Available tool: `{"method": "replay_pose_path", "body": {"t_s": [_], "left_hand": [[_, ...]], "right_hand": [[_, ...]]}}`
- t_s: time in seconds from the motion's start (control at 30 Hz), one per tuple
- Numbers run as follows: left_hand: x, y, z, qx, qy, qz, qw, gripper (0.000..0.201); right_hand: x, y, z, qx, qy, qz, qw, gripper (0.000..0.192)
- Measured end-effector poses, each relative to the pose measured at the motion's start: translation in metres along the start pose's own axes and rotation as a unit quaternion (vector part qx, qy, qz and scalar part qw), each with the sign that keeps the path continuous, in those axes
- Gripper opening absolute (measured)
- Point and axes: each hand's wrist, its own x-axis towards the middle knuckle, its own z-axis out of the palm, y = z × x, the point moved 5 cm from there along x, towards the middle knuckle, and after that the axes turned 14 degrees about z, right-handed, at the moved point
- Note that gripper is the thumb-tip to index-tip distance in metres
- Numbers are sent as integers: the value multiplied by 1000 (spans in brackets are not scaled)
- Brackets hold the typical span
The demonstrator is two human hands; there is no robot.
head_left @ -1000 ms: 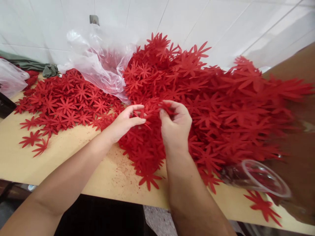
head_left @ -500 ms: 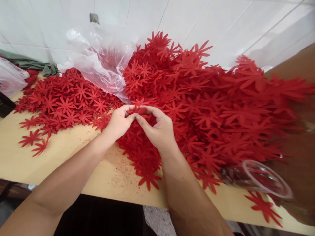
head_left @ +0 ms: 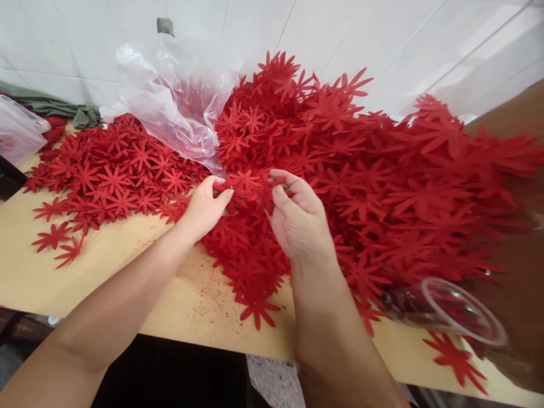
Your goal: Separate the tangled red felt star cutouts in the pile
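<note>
1. Hundreds of red star-shaped felt flower cut-outs rise in a tall heap (head_left: pixel 361 170) against the white tiled wall (head_left: pixel 382 39), filling the right half of the pale wooden tabletop (head_left: pixel 127 266); by its bulk, most of the work looks left to do.
2. Spilling from that heap, a crumpled clear plastic bag (head_left: pixel 170 107) lies open at the back, a few red pieces inside.
3. To the left, well apart from the big heap, a flatter spread of the same red cut-outs (head_left: pixel 110 175) covers the table, seemingly the portion already handled, and far smaller.
4. At the near right edge, a clear plastic cup (head_left: pixel 454 311) lies tipped on its side.
5. Over the heap's near slope, the right hand (head_left: pixel 300 221) is curled, thumb and fingers pinching one side of a small cluster of red flowers (head_left: pixel 249 184).
6. The left hand (head_left: pixel 206 207) pinches the other side, fingers bent, thumb pressed on a petal.
</note>
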Motion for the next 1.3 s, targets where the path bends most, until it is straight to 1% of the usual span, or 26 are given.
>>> {"method": "replay_pose_path", "body": {"t_s": [0.03, 0.1, 0.17, 0.23, 0.33, 0.4, 0.5, 0.57, 0.63, 0.7, 0.8, 0.87, 0.97, 1.03, 1.1, 1.17, 1.23, 1.3], "left_hand": [[1, -1, -1, -17, 10, -9, 1000, 7], [3, -1, -4, -39, 30, -15, 999, 7], [5, -1, -7, -52, 44, -9, 998, 8], [6, -1, -8, -64, 44, -5, 997, 8], [5, 0, -6, -66, 38, 3, 997, 8], [4, 2, -5, -68, 29, 4, 997, 9], [1, 7, -2, -82, 18, 3, 996, 27], [-2, 10, 1, -88, 4, -6, 996, 32], [-5, 13, 5, -87, -23, -11, 996, 21], [-8, 15, 11, -80, -59, 3, 995, 6], [-10, 15, 17, -63, -89, 44, 993, 18], [-10, 13, 19, -65, -88, 63, 992, 20], [-9, 8, 20, -88, -77, 65, 991, 13], [-10, 6, 21, -85, -84, 60, 991, 10], [-13, 6, 23, -69, -97, 68, 991, 13], [-15, 10, 24, -63, -92, 83, 990, 18], [-15, 13, 21, -72, -68, 97, 990, 18], [-11, 14, 15, -78, -40, 99, 991, 13]], "right_hand": [[1, 1, 0, 42, -13, 18, 999, 28], [1, 3, 0, 114, -11, 68, 991, 36], [0, 3, 3, 133, 2, 98, 986, 32], [-1, 3, 4, 137, 24, 108, 984, 28], [-2, 3, 3, 120, 48, 98, 987, 31], [-2, 2, 1, 87, 54, 85, 991, 35], [-2, 1, -3, 42, 74, 73, 994, 45], [-2, 1, -4, 19, 93, 64, 993, 48], [-3, 0, -2, 9, 102, 52, 993, 45], [-4, -1, 2, 21, 88, 36, 995, 35], [-5, -3, 11, 50, 50, 14, 997, 24], [-7, -4, 14, 55, 40, 2, 998, 23], [-8, -3, 15, 25, 43, 3, 999, 25], [-8, -3, 13, 1, 57, 17, 998, 31], [-8, -3, 10, 0, 81, 23, 996, 36], [-8, -4, 9, 16, 92, 16, 995, 33], [-8, -3, 10, 30, 74, 4, 997, 27], [-7, 0, 15, 28, 37, 2, 999, 28]]}}
